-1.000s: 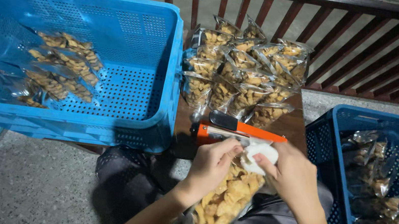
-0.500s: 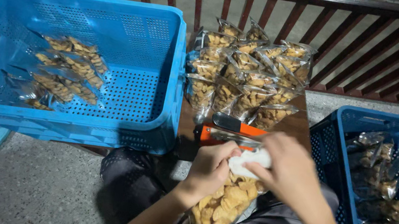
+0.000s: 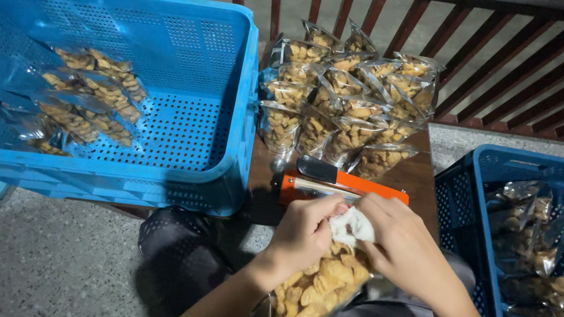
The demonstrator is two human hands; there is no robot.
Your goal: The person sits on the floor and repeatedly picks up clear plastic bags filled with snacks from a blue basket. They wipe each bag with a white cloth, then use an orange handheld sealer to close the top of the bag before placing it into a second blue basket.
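My left hand (image 3: 302, 235) and my right hand (image 3: 397, 245) both grip the top of a clear plastic bag of golden snacks (image 3: 311, 299) held over my lap. A small white packet (image 3: 353, 226) sits between the fingers of both hands at the bag's mouth. Just beyond my hands lies an orange and black heat sealer (image 3: 337, 184) on a small wooden table (image 3: 419, 175).
A pile of filled snack bags (image 3: 344, 105) stands at the back of the table. A big blue crate (image 3: 229, 93) on the left holds several sealed bags (image 3: 83, 99). Another blue crate (image 3: 464, 179) on the right holds more bags. A railing runs behind.
My hands have drawn closer together at the bag's mouth, and the white packet is now pressed between them. The view has shifted slightly.
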